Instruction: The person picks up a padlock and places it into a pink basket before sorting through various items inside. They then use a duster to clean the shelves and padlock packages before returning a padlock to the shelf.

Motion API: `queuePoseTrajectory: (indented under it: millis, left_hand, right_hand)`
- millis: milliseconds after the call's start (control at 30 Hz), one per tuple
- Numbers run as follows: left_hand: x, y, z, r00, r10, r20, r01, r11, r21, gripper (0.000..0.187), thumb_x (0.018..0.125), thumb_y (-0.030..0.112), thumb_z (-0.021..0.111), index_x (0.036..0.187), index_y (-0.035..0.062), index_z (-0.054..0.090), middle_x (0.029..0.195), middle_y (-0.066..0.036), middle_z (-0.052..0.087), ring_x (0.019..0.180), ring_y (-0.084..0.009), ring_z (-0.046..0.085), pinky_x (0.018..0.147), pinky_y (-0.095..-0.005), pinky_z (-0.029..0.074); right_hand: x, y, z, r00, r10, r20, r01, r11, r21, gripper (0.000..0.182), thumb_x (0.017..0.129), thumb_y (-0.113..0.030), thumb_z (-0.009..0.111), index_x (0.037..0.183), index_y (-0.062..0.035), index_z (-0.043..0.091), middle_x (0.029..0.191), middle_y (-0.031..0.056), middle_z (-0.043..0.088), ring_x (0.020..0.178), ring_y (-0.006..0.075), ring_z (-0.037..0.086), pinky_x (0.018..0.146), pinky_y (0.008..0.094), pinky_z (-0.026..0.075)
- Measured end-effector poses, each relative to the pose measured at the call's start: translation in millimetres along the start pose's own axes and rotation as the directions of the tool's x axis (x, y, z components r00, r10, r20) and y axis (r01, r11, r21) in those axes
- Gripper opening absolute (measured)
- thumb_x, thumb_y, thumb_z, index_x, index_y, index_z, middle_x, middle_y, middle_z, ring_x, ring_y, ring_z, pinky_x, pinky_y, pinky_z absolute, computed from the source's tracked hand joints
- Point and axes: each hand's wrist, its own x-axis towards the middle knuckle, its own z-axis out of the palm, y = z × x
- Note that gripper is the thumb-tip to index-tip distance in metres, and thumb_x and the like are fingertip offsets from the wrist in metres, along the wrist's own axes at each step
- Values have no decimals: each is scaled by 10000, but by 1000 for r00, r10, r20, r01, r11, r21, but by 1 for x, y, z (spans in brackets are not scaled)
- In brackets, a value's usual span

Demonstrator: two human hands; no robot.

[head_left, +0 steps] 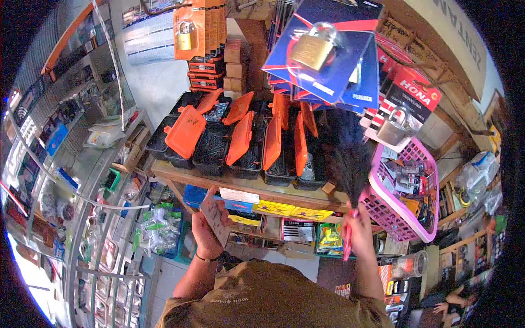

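Note:
My left hand (205, 232) grips a small flat box (214, 212), held upright just below the wooden shelf edge (246, 188). My right hand (358, 227) is closed around the pink handle (347, 243) of a black feather duster (344, 150), whose feathers reach up over the right end of a row of black bins with orange lids (240, 139). The bins hold screws and small hardware.
A pink plastic basket (407, 186) of packaged goods hangs right of the duster. Carded padlocks (322, 49) dangle overhead, with more on orange cards (199, 27). A glass display counter (82, 180) runs along the left. Another person's hand (451, 300) shows at the lower right.

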Motion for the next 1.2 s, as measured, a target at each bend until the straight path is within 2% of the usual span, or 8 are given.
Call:
queuePoseTrajectory:
  millis: [133, 333, 400, 500, 567, 767, 1033, 1200]
  left_hand:
    - [-4, -4, 9, 999, 48, -14, -47, 996, 78, 551, 752, 210, 494, 1266, 65, 359, 862, -13, 471, 674, -109, 459, 608, -227, 401]
    - [-6, 22, 35, 972, 221, 82, -231, 831, 506, 465, 823, 44, 503, 1261, 25, 346, 882, -47, 535, 787, -113, 516, 686, -253, 444]
    - [-3, 44, 48, 960, 240, 146, -274, 692, 667, 488, 827, -18, 510, 1276, -8, 320, 1004, -83, 556, 930, -111, 526, 804, -251, 428]
    - [10, 81, 77, 792, 458, 403, -490, 83, 868, 460, 793, -65, 523, 1236, -30, 402, 1149, -99, 514, 1015, -143, 506, 872, -254, 399]
    - [16, 104, 104, 831, 473, 291, -482, 353, 802, 467, 768, 84, 616, 1200, -8, 464, 1152, -90, 526, 1040, -151, 485, 894, -269, 374]
    - [40, 157, 167, 589, 593, 550, -782, 246, 572, 498, 783, -68, 556, 1246, -45, 372, 1058, -103, 546, 958, -120, 527, 841, -236, 428]
    - [88, 207, 213, 374, 760, 532, -828, 15, 561, 460, 786, 26, 608, 1208, -55, 444, 1013, -99, 571, 898, -96, 536, 767, -219, 451]
    - [82, 213, 215, 465, 702, 540, -772, 23, 635, 468, 791, 88, 606, 1204, -63, 446, 959, -127, 616, 820, -84, 547, 715, -217, 453]
  right_hand:
    - [44, -8, 5, 979, -177, -101, 130, 923, -361, 438, 782, -48, 465, 1211, -52, 376, 750, 66, 522, 534, 143, 515, 464, 251, 427]
    - [55, -48, 37, 932, -360, 27, 134, 276, -952, 460, 765, -141, 568, 1196, -65, 425, 1052, 188, 490, 856, 375, 556, 711, 444, 468]
    - [54, -57, 39, 912, -400, 92, 198, 232, -952, 434, 767, -148, 571, 1172, -56, 448, 1037, 183, 491, 869, 372, 552, 713, 440, 468]
    - [52, -68, 41, 899, -405, 166, 274, 224, -935, 376, 769, -167, 583, 1112, -35, 501, 1007, 178, 493, 895, 368, 538, 721, 435, 466]
    - [54, -68, 40, 908, -370, 197, 283, 194, -939, 366, 767, -171, 586, 1099, -34, 513, 1004, 181, 494, 898, 371, 533, 733, 437, 461]
    - [34, -94, 58, 777, -537, 329, 398, 14, -917, 328, 754, -220, 594, 1039, -63, 553, 969, 141, 505, 840, 292, 554, 687, 395, 484]
    - [-17, -214, 167, -2, -817, 577, 957, -169, -236, 494, 712, -145, 608, 1176, -57, 464, 1058, 161, 486, 863, 282, 546, 683, 338, 489]
    - [-6, -239, 230, 29, -894, 448, 962, -97, -256, 586, 699, -119, 626, 1236, -34, 406, 1225, 190, 379, 1079, 344, 452, 821, 369, 452]
